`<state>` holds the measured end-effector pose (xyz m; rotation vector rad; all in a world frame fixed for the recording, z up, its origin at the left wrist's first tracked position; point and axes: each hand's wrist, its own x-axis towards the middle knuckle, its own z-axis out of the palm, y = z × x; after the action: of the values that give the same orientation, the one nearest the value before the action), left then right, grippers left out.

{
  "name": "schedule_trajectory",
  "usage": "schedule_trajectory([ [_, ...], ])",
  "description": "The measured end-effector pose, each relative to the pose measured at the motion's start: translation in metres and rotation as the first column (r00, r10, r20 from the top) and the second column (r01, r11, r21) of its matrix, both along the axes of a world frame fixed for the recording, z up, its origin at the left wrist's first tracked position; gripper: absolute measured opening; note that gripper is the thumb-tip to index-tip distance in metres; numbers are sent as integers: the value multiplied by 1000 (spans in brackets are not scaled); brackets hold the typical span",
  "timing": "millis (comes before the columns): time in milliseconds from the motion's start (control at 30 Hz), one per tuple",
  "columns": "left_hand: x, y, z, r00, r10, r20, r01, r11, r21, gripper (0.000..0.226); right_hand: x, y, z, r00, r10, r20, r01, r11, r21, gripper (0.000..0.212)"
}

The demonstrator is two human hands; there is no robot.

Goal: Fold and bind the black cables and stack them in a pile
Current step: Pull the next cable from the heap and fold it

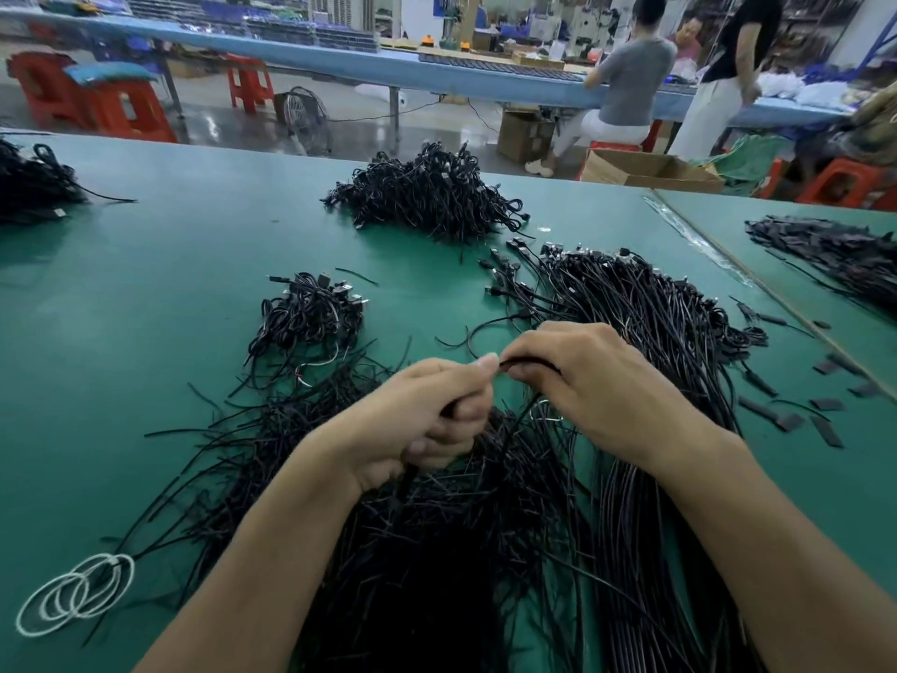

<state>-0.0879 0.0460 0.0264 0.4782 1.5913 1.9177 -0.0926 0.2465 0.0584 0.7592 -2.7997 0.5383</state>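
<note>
Where our left hand and right hand meet above the near middle of the green desk, we hold 1 black cable between them. Our left fingers curl round its lower part, and the right hand's fingers pinch its upper bend. Just to the right lies a long sheaf of loose cables. Under our wrists spreads a heap of thin black ties. A small pile of bound cables sits to the left, with a bigger pile farther off. White loops lie near left.
</note>
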Motion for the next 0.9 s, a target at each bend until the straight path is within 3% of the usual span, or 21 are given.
schedule_trajectory([
  [67,0,-7,5,993,-97,72,75,962,263,47,-1,5,-6,997,-22,73,22,1000,-1,20],
  [133,-1,-10,10,982,-165,95,97,863,496,46,-1,10,-12,989,-64,134,62,998,20,29],
  [233,-4,-12,13,970,-128,204,-61,688,723,49,-1,13,-20,969,-140,202,118,986,117,43],
  [367,-4,-4,16,892,68,446,-421,482,768,48,1,4,-24,979,-93,181,72,991,116,37],
  [467,-6,2,17,824,209,526,-563,396,725,47,6,-6,-26,992,-32,124,9,983,181,32],
  [600,-11,5,10,804,419,421,-588,460,665,58,22,-21,-27,991,37,127,-58,986,159,32],
  [733,-11,9,1,800,561,215,-562,572,598,48,38,-31,-19,984,96,147,-98,995,1,47],
  [800,-9,13,-3,780,622,74,-554,630,543,47,43,-34,-15,979,110,173,-109,994,-17,43],
  [900,-4,18,-8,718,646,-260,-547,754,363,46,47,-37,-8,976,103,191,-117,991,64,37],
])
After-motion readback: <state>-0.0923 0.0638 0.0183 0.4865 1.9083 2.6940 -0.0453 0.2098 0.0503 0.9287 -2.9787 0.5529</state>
